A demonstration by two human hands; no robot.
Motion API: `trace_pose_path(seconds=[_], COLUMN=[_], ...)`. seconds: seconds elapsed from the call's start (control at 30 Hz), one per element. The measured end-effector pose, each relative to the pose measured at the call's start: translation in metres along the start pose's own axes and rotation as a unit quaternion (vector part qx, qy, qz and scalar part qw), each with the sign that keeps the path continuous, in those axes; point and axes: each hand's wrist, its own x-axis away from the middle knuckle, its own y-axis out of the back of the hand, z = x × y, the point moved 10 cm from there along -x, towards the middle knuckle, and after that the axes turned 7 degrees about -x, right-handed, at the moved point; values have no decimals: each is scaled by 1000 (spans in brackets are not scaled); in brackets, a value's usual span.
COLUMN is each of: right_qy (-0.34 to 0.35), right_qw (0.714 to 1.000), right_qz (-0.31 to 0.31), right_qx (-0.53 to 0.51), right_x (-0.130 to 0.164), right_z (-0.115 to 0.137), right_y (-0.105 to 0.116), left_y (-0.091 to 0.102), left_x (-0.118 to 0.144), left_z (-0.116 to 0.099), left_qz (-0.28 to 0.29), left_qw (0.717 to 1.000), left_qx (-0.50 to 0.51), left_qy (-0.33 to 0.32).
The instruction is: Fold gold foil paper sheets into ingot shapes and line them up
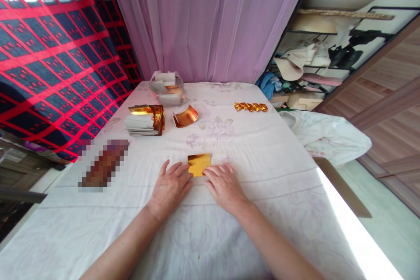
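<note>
Starting at the left edge of the tabletop (98,236), we see a blurred-out patch, and beyond it a stack of gold-faced paper sheets (144,120) curling up at the top; if we bump the cloth hard, that loose stack could slide or fan out. Just right of it a single curled gold sheet (186,117) rocks on its bend, and a clear plastic bag (166,88) of more sheets sits near the far edge.

Our left hand (170,186) lies flat with fingers spread, its fingertips pressing the left edge of the folded gold paper (198,164). Our right hand (225,186) is also flat and open, fingertips touching the paper's lower right corner; neither hand grips it. We judge the risk here to be the foil slipping on the smooth cloth under uneven pressure, giving a crooked crease, or the stiff sheet springing open if either hand lifts.

The paper sits at the middle of the tabletop, towards the near edge: a small folded rectangle, matte yellow-gold below with a shinier darker strip along its far edge.

Further right, near the far right corner, lies a row of folded gold pieces (250,106).
</note>
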Motion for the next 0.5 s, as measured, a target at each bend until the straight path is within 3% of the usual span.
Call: trace_pose_path(seconds=[0.2, 0.5], right_qy=[26, 40], right_qw=[996, 995], right_qz=[-62, -79], right_qx=[-50, -41], right_x=[-15, -11], right_z=[-16, -15], right_y=[1, 0], left_y=[4, 5], left_x=[-21, -19], left_z=[-2, -5], left_qz=[-5, -32], left_qw=[1000, 999], left_qx=[-8, -31], left_qy=[-2, -27])
